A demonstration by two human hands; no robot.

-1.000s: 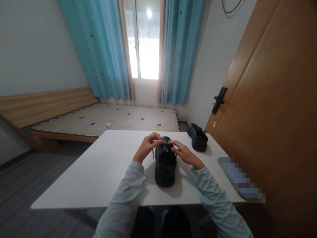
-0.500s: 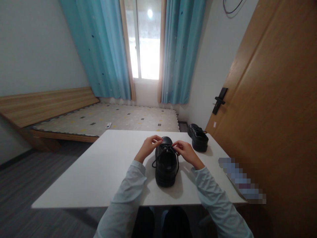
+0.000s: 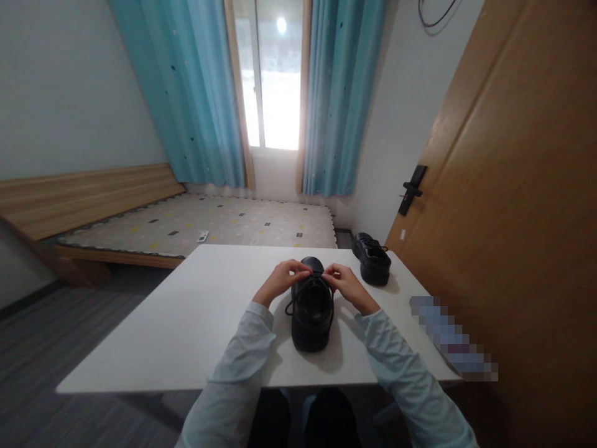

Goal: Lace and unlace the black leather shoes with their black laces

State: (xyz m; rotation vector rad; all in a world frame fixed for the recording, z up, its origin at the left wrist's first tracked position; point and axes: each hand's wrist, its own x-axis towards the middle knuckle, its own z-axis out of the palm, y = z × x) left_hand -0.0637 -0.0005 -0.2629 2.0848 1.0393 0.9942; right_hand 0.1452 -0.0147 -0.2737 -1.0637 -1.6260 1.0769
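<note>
A black lace-up shoe point(image 3: 310, 336) stands on the white table point(image 3: 186, 330), its toe away from me and its heel toward me. Across its front runs a black shoelace point(image 3: 318, 274), with loops hanging down both sides. My left hand point(image 3: 286, 277) pinches the lace from the left with thumb and fingers. From the right, my right hand point(image 3: 342, 280) pinches it close by, and the fingertips are a short gap apart. The fingers partly cover the lace, so its exact path there is hard to make out.
A second black shoe point(image 3: 374, 264) stands at the table's far right corner. A blurred flat item point(image 3: 450, 339) lies along the right edge. Beyond the table is a bed point(image 3: 233, 221) with a small white remote point(image 3: 202, 236) on it. A wooden door point(image 3: 489, 205) rises at the right.
My left hand has moved slightly right and its fingertips have closed on the lace. Both hands' fingertips are now nearer each other over the shoe's front.
</note>
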